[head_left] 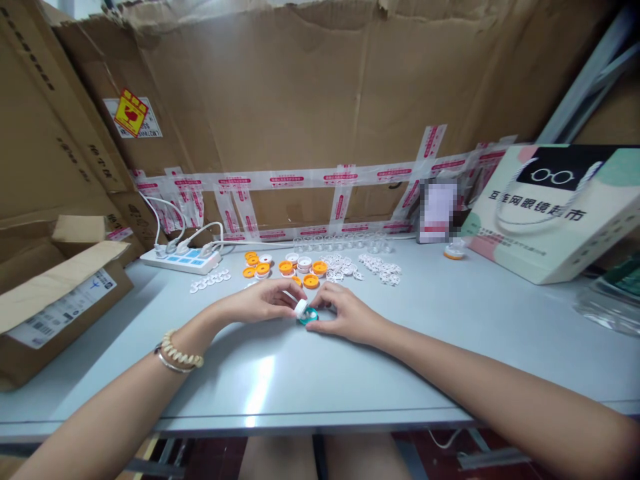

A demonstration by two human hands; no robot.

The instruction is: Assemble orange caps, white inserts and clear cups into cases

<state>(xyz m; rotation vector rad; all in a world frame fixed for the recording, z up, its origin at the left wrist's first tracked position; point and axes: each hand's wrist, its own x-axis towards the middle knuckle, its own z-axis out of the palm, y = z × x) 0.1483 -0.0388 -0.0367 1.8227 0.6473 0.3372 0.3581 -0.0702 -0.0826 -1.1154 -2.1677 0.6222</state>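
Desk (400, 393) carries a cluster of orange and white round parts (311, 281) just far of the hands. Left hand (265, 300): thumb and fingers pinching small white cap. Right hand (350, 316): thumb near side, finger far side, pinching teal cup (304, 321) from right. White cap (301, 307) tilted at cup's far-left edge; can't tell if touching.

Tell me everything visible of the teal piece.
The teal piece is small, round and shallow, apparently plastic, open side up, with white bits inside. The fingers of the right hand hold it; whether it rests on the table is unclear. A white cap in the left hand stands close at its upper left, perhaps touching.
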